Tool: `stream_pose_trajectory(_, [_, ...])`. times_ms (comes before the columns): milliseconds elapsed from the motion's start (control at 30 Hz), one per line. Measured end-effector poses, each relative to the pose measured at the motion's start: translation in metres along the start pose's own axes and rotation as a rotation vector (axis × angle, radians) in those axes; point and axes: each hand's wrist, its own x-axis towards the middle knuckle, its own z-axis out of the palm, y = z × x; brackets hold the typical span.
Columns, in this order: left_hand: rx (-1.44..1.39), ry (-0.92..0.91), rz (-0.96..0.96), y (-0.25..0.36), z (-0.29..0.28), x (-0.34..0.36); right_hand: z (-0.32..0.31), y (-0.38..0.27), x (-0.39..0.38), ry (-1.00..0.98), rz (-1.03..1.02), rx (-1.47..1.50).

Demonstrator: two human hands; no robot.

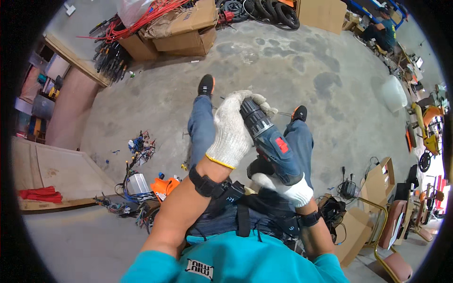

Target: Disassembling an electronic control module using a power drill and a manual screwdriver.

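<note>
A dark blue cordless drill with a red switch and a black chuck lies diagonally between my thighs, nose pointing away from me. My left hand, in a white knit glove with yellow cuff, curls its fingers round the chuck at the drill's front. My right hand, also gloved, is closed at the lower rear of the drill, around its grip or base, partly hidden by the body. A thin metal piece shows beside the left fingertips; what it belongs to is unclear.
Cardboard boxes, red cables and black tyres line the back. Tangled wiring lies at left beside an orange part. A person sits far back right. A chair and open boxes stand at right.
</note>
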Motion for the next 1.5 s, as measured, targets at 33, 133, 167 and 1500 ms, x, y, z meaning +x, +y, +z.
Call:
stream_pose_trajectory(33, [0.066,0.064,0.041,0.0,-0.001,0.0,0.0,-0.005,-0.003,0.003,0.005,0.003])
stream_pose_trajectory(133, [0.147,0.126,0.074,0.001,-0.013,0.001,0.004,-0.021,-0.015,0.187,0.507,0.421])
stream_pose_trajectory(167, [0.163,0.122,0.072,0.002,-0.017,0.001,0.005,-0.021,-0.014,0.188,0.513,0.42])
stream_pose_trajectory(1500, [0.619,0.221,0.059,0.025,-0.109,-0.047,0.038,0.008,0.08,-0.183,0.112,-0.309])
